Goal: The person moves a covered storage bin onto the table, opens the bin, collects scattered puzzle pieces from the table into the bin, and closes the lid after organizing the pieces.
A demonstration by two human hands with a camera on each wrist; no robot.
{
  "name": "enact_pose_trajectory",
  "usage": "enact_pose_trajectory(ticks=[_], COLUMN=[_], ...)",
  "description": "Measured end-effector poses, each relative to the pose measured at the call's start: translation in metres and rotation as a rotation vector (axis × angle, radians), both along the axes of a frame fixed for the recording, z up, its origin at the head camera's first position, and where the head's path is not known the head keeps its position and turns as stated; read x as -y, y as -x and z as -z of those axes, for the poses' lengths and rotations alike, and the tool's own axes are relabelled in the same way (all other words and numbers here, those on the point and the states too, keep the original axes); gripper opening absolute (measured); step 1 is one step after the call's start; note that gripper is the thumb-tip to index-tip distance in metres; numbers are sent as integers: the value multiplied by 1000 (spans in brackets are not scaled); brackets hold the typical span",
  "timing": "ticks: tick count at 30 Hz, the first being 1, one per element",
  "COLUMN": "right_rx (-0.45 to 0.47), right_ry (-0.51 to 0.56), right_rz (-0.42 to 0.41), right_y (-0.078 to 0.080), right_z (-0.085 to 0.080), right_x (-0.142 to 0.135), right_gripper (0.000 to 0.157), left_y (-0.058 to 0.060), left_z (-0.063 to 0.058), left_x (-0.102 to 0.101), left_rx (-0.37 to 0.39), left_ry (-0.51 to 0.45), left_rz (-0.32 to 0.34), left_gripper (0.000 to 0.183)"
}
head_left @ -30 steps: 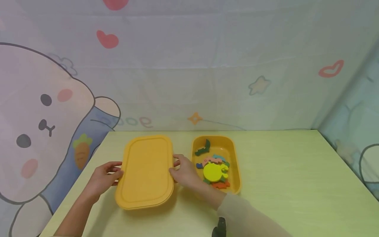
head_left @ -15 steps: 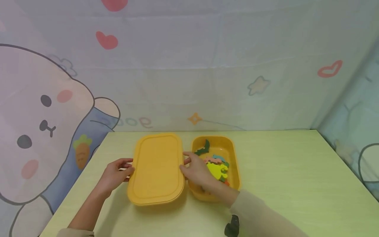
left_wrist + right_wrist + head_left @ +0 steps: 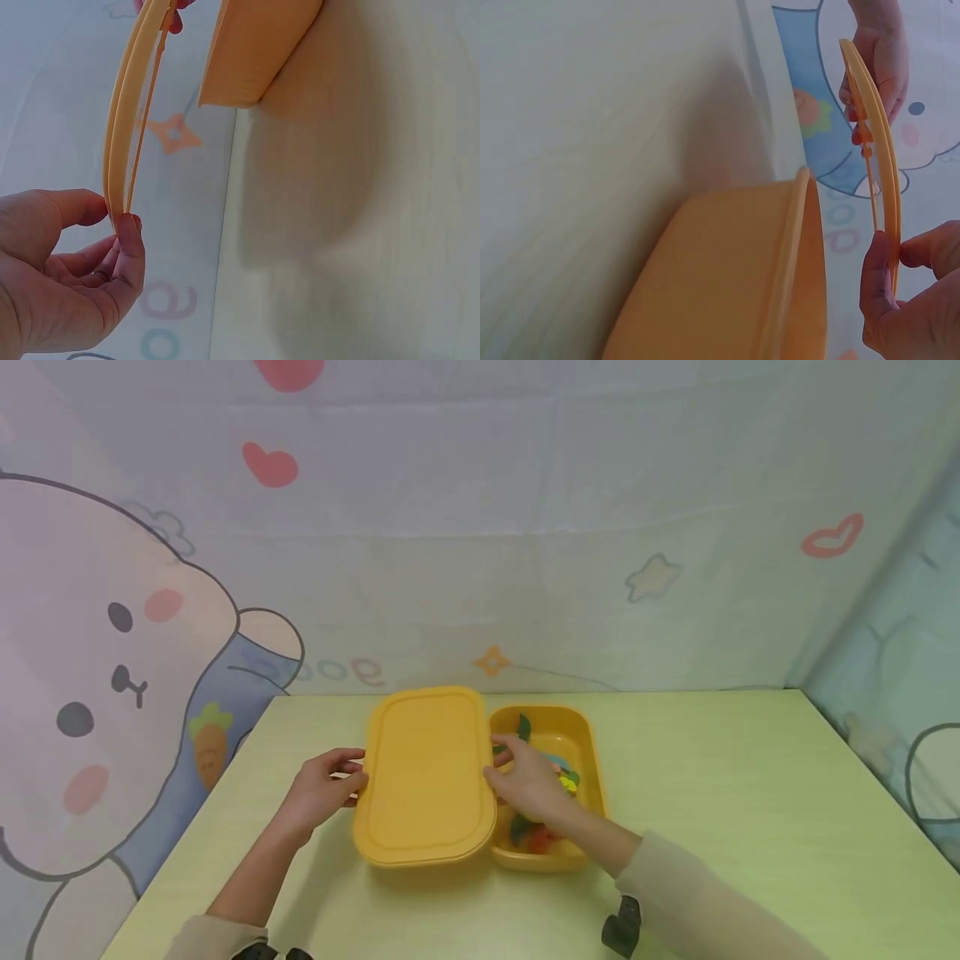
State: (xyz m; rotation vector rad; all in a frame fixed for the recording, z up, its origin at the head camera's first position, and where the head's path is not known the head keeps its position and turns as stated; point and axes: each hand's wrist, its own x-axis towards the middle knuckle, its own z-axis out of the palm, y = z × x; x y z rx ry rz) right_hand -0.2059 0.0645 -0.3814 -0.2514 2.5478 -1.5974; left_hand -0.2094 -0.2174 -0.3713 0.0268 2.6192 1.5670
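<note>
A yellow rounded rectangular lid (image 3: 427, 777) is held above the table by both hands. My left hand (image 3: 321, 792) pinches its left edge, thumb on top and fingers beneath. On the opposite edge my right hand (image 3: 528, 777) pinches it the same way. The lid's thin side (image 3: 126, 127) shows in the left wrist view, raised off the table. Under the right hand stands an open yellow box (image 3: 592, 760) with several colourful flat animal-like pieces (image 3: 570, 783) inside. The lid overlaps the box's left rim in the head view, and the right hand hides part of the pieces.
The box stands on a pale green-yellow table (image 3: 712, 777). A printed cloth (image 3: 555, 527) with hearts and a bear hangs behind the table and along its sides. Dark wrist devices (image 3: 622, 927) sit at the sleeves.
Both hands have carried the lid to the right and slightly away, from left of the box to over its left rim. The box has stayed in place.
</note>
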Motion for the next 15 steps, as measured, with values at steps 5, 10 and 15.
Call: enact_pose_trajectory(ticks=[5, 10, 15], right_rx=[-12, -6, 43], right_ry=[-57, -18, 0], right_rz=[39, 67, 63], right_y=[1, 4, 4], right_z=[-5, -6, -7], right_x=[-10, -21, -33], right_gripper=[53, 53, 52], left_y=[4, 8, 10], left_z=[0, 0, -1], left_x=[-11, -23, -36], left_rx=[1, 4, 3], left_ry=[-18, -38, -62], left_rz=[11, 23, 32], left_gripper=[40, 39, 39])
